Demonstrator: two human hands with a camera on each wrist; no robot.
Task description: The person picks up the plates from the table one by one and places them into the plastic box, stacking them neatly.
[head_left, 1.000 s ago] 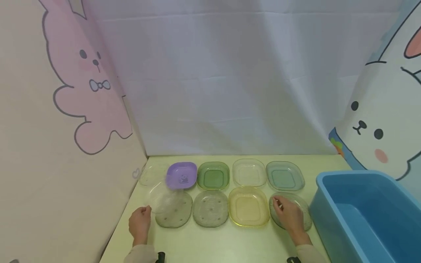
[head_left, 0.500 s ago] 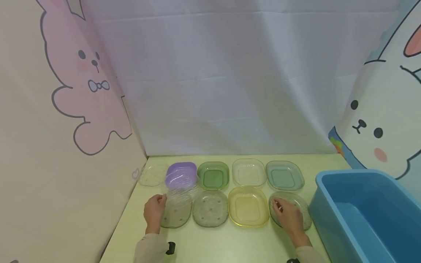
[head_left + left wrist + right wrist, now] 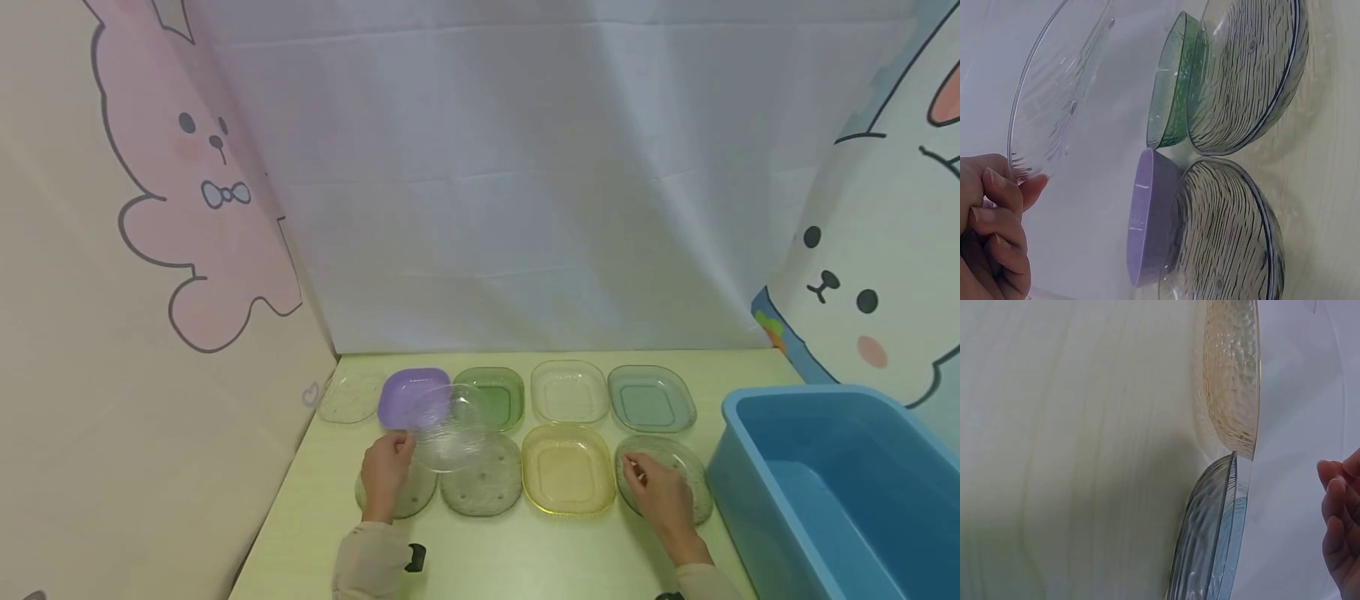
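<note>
Pinched by its edge, a clear ridged plate (image 3: 452, 429) hangs from my left hand (image 3: 386, 468), between thumb and fingertips. It is lifted above the purple dish (image 3: 408, 398), the green dish (image 3: 504, 400) and a grey-tinted plate (image 3: 483, 477). Beneath the left hand lies another grey-tinted plate (image 3: 411, 492), partly covered by it. My right hand (image 3: 660, 492) hovers over the grey plate at the right end (image 3: 686, 471), its fingers loosely curled and holding nothing. In the right wrist view the fingers (image 3: 1338, 503) are apart from any dish.
A yellow dish (image 3: 568, 471) stands between the hands. Farther back are a clear dish (image 3: 568, 392), a bluish dish (image 3: 651, 400) and a clear plate (image 3: 348, 396) at far left. A deep blue tub (image 3: 780, 492) stands right of the dishes. Fabric walls border the table (image 3: 525, 558).
My left hand has carried the clear plate rightward, from the far-left dishes to over the purple and green ones. The right hand has stayed in place.
</note>
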